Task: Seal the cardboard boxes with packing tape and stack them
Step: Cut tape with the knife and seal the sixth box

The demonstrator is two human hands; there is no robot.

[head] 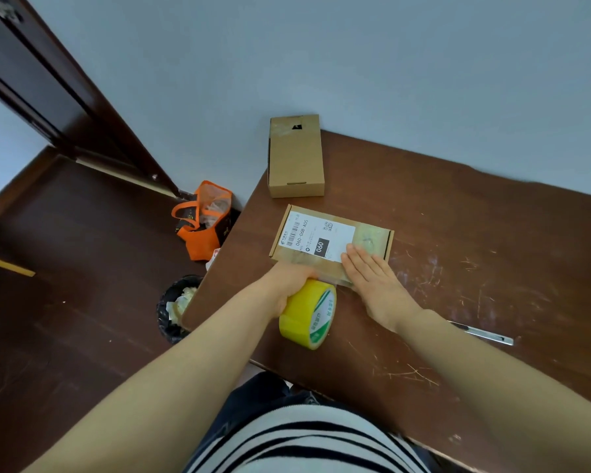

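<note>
Table: left fingers grip tape roll at box edge; right fingers lie flat.

The box's shipping label reads "060-068-A05" and "060".

We are looking at a scratched brown table: a plain box is lying by its far corner, a labelled box nearer us, a knife further right.
</note>
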